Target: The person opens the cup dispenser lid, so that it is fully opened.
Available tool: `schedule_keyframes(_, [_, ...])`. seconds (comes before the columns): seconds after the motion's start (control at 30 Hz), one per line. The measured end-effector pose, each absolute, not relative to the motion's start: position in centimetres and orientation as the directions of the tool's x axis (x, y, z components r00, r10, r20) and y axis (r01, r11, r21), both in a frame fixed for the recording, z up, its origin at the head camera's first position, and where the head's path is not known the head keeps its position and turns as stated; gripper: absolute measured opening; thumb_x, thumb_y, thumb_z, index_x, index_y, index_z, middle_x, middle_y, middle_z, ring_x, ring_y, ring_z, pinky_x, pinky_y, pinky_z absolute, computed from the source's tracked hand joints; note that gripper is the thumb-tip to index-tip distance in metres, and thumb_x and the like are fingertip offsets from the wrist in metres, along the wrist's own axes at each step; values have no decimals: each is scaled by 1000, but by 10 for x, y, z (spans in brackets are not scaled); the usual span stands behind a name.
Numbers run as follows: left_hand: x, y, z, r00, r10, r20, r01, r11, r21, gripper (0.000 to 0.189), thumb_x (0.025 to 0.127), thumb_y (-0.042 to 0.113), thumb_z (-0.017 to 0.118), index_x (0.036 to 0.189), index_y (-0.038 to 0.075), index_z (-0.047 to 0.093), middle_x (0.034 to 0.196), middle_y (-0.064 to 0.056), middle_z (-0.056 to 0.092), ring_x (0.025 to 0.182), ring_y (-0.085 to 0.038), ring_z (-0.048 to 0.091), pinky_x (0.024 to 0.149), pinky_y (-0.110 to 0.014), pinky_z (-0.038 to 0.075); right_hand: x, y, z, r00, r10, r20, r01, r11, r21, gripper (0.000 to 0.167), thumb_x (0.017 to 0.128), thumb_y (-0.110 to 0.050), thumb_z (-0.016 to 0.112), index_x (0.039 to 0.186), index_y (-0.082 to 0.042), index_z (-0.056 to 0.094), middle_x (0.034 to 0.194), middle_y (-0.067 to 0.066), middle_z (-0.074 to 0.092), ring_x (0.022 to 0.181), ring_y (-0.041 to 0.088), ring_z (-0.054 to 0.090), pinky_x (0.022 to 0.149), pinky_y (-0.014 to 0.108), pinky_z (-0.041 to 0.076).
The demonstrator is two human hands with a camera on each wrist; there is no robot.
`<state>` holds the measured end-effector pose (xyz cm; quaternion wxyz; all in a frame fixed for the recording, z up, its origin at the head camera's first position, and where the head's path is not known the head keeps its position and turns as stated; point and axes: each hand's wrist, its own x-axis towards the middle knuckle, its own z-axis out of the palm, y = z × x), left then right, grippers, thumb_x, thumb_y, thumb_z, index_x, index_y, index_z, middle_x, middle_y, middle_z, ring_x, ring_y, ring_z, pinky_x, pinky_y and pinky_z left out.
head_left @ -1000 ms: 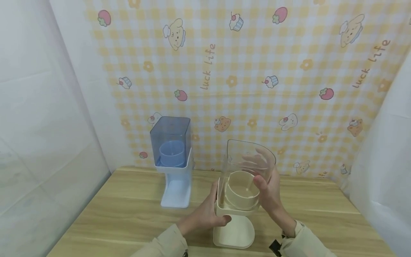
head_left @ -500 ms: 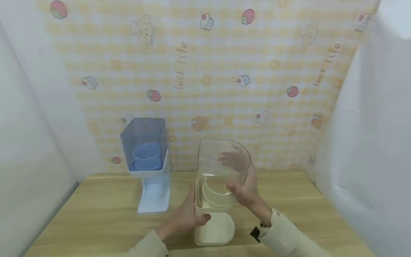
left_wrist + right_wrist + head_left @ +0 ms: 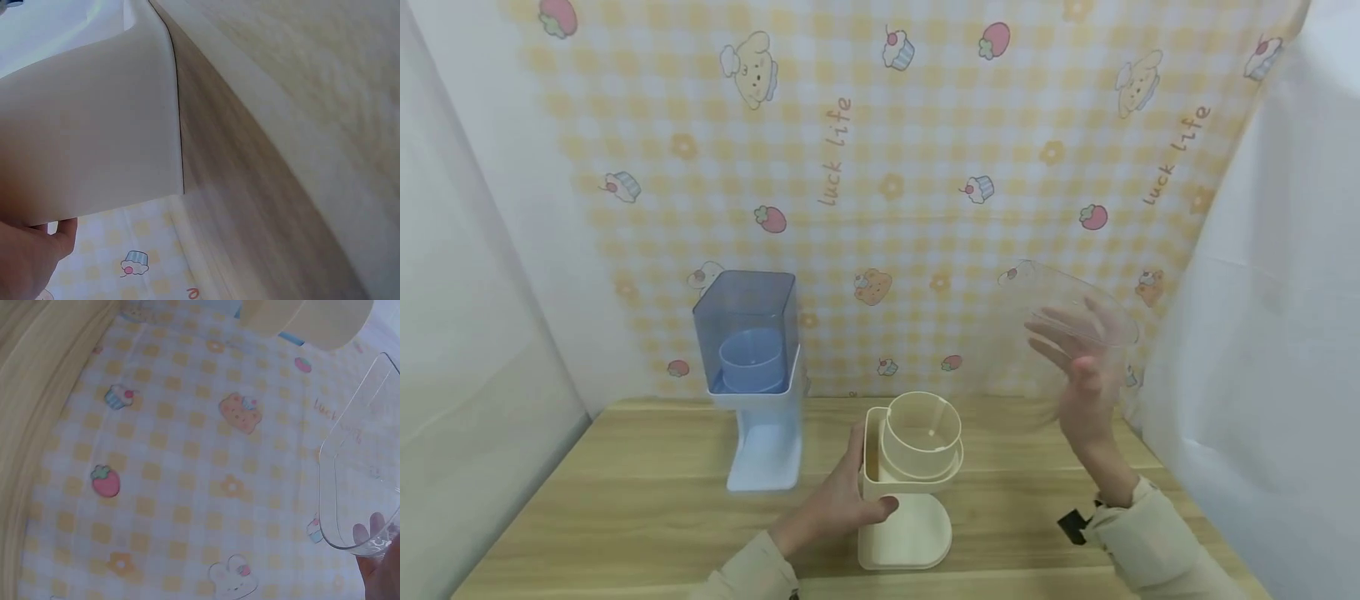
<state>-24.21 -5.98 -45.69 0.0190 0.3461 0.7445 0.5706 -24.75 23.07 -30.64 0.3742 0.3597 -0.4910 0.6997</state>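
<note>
My left hand (image 3: 831, 504) grips the side of a cream cup-holder stand (image 3: 904, 533), thumb across its front below the upper tray. On that tray a cream round cup (image 3: 922, 442) sits with its open mouth up, uncovered. In the left wrist view the stand's smooth side (image 3: 94, 125) fills the upper left, fingertips at its edge. Off to the right, raised above the table, my right hand (image 3: 1084, 400) holds a clear plastic cover (image 3: 350, 462). Through its wall the fingers show spread. The cover is faint and blurred in the head view.
A pale blue stand of similar form (image 3: 767, 454) stands to the left, with a tinted cover (image 3: 745, 304) over a blue cup. Behind the wood-grain table (image 3: 647, 500) hangs a yellow checked cloth (image 3: 880, 233). White sheets flank both sides.
The clear cover has come off the cream stand and moved up and right in my right hand. My left hand keeps its grip on the stand. The head view has shifted.
</note>
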Motion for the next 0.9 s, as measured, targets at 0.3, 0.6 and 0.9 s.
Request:
schedule_keyframes(0.3, [-241,-62,-454,-756,538,373,497,101,862,99,77,25,75,153,28,11,135,-2,45,123,-23,47,102,-50,40,-282,290,-350,-538,410,737,-794,48,-606,76,84,-35,80,143,-8,39,121,9,66,103,20,69,86,20,55])
schedule_keyframes(0.6, [-241,-60,-455,-754,546,364,478,76,875,98,76,27,75,151,29,12,137,0,43,125,-22,46,105,-50,37,-296,332,-391,-725,568,389,-279,275,-920,94,88,-34,76,156,-29,12,151,7,37,136,25,42,117,45,34])
schedule_keyframes(0.9, [-238,-61,-454,-762,531,370,480,80,874,96,76,28,76,150,29,14,138,2,44,126,-21,47,106,-48,38,-300,349,-414,-794,578,189,-38,262,-964,107,84,-47,77,155,-18,2,153,13,21,141,31,28,114,49,34])
